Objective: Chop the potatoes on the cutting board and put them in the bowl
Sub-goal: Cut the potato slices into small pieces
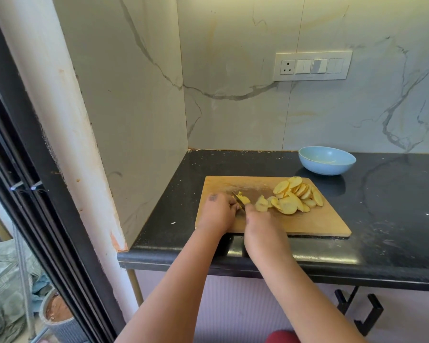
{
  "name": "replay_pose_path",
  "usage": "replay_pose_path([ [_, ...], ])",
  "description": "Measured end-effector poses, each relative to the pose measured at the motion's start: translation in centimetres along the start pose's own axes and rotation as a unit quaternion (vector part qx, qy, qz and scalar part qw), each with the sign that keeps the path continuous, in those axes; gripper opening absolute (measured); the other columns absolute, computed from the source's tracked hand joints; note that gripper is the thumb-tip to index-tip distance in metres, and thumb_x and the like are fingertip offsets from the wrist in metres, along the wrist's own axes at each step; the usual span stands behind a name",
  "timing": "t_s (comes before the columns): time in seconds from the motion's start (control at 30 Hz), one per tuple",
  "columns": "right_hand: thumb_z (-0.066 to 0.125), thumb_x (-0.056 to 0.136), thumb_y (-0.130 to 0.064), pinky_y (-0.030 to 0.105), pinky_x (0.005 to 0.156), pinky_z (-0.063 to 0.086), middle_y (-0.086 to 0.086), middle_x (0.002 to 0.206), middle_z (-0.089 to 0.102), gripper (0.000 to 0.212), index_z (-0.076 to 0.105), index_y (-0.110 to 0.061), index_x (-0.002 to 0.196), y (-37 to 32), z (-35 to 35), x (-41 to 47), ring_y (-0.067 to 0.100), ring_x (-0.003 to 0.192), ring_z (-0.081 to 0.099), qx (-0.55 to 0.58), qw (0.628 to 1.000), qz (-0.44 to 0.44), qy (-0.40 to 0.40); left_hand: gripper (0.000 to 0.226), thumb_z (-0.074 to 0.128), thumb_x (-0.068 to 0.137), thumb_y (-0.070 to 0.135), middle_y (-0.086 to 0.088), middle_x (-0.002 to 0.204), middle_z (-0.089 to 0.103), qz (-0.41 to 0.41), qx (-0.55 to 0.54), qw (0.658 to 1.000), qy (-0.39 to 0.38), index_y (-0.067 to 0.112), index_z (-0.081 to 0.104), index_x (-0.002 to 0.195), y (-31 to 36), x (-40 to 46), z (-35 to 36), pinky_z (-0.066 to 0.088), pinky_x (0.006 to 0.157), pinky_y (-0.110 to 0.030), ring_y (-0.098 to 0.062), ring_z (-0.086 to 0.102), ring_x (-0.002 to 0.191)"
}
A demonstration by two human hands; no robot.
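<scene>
Most of the slicing looks done to me — a heap of potato slices (298,195) lies on the cutting board (315,224), just right of my grips. My left hand (217,211) curls round the last potato piece (243,199), pinning it to the board; my right hand (259,225) is closed on the knife (238,200), whose blade sits between the two grips, on that piece. Left to do, I judge: finish this piece, then move everything over. Beyond the heap, well past my right grip, the blue bowl (327,160) stands on the black counter (394,219) — nothing in it that I can make out.
</scene>
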State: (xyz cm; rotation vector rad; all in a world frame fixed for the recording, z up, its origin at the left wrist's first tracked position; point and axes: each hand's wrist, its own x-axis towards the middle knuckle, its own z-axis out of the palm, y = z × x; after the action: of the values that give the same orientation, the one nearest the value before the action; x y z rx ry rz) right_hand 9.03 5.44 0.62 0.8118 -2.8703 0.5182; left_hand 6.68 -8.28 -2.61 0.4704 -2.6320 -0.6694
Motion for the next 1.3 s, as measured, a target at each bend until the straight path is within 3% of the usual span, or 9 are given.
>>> replay_pose_path([
  [0.1,0.045,0.097,-0.006,0.030,0.064,0.044,0.009,0.105,0.061,0.037,0.043,-0.011,0.133,-1.4,-0.6,1.6,0.021,0.084,0.055,-0.033,0.999,-0.003,-0.024,0.041,0.053,0.092,0.011,0.004,0.053,0.043,-0.005,-0.013,1.000,0.011,0.017,0.045,0.052,0.1,0.1,0.0,0.025,0.047,-0.026,-0.014,0.035,0.053],
  [0.17,0.051,0.094,-0.005,0.031,0.069,0.049,0.009,0.108,0.060,0.041,0.044,-0.012,0.134,-1.6,-1.0,2.2,0.023,0.092,0.060,-0.032,0.998,0.009,-0.054,0.045,0.053,0.093,0.012,0.005,0.052,0.041,-0.005,-0.013,1.000,0.012,0.019,0.043,0.050,0.2,0.1,-0.3,0.021,0.046,-0.024,-0.011,0.032,0.051],
  [0.33,0.050,0.089,0.000,0.029,0.063,0.047,0.000,0.086,0.053,0.037,0.051,-0.019,0.121,1.0,-1.8,-0.3,0.016,0.076,0.055,-0.011,0.998,0.023,-0.066,0.019,0.060,0.096,0.026,-0.003,0.087,0.071,-0.008,-0.009,1.000,0.003,0.015,0.074,0.091,0.1,0.0,-0.1,0.050,0.072,-0.029,-0.021,0.061,0.082],
  [0.47,0.057,0.089,-0.004,0.024,0.059,0.044,-0.001,0.088,0.056,0.029,0.053,-0.021,0.112,3.3,-3.7,-1.7,0.014,0.075,0.056,0.007,0.995,0.028,-0.095,0.024,0.062,0.095,0.029,-0.003,0.112,0.071,-0.006,-0.019,0.999,0.029,0.015,0.072,0.113,-0.1,-0.2,-0.2,0.045,0.087,-0.026,-0.021,0.061,0.106],
  [0.57,0.053,0.097,-0.017,0.016,0.044,0.030,-0.006,0.082,0.056,0.015,0.053,-0.029,0.107,4.7,-4.5,-1.8,0.007,0.062,0.050,0.069,0.996,0.009,-0.063,0.017,0.066,0.092,0.029,0.000,0.101,0.072,-0.010,-0.032,0.998,0.045,0.018,0.074,0.102,-0.3,-0.4,-0.2,0.049,0.083,-0.026,-0.017,0.063,0.096],
  [0.67,0.049,0.100,-0.023,0.013,0.038,0.030,-0.011,0.076,0.051,0.010,0.052,-0.031,0.106,4.9,-3.8,-1.5,0.003,0.057,0.044,0.123,0.992,-0.002,-0.006,0.010,0.070,0.089,0.028,0.004,0.085,0.070,-0.013,-0.046,0.997,0.062,0.019,0.072,0.085,-0.2,-0.5,-0.2,0.050,0.072,-0.026,-0.012,0.061,0.081],
  [0.97,0.050,0.098,-0.017,0.018,0.048,0.033,-0.008,0.077,0.053,0.012,0.047,-0.028,0.099,3.6,-0.1,-0.5,0.003,0.065,0.050,0.144,0.988,-0.007,0.048,0.018,0.064,0.089,0.017,0.001,0.100,0.070,0.015,-0.045,0.998,0.051,0.015,0.074,0.103,-0.6,-0.7,-0.3,0.048,0.081,-0.022,-0.013,0.062,0.090],
  [1.13,0.049,0.098,-0.017,0.023,0.050,0.038,-0.004,0.078,0.055,0.015,0.046,-0.028,0.107,3.1,0.3,-0.3,0.009,0.067,0.054,0.110,0.993,0.007,0.036,0.033,0.070,0.080,0.019,0.006,0.099,0.053,0.014,-0.077,0.994,0.080,0.021,0.069,0.113,-0.6,-0.9,-0.6,0.036,0.082,-0.016,-0.011,0.052,0.094],
  [1.3,0.050,0.097,-0.013,0.022,0.050,0.040,-0.002,0.080,0.055,0.024,0.046,-0.024,0.118,2.3,0.3,-0.3,0.009,0.066,0.054,0.082,0.996,0.005,0.023,0.030,0.064,0.088,0.022,0.004,0.113,0.068,0.011,-0.042,0.998,0.037,0.021,0.069,0.118,-0.8,-0.6,-0.6,0.030,0.089,-0.011,-0.013,0.058,0.108],
])
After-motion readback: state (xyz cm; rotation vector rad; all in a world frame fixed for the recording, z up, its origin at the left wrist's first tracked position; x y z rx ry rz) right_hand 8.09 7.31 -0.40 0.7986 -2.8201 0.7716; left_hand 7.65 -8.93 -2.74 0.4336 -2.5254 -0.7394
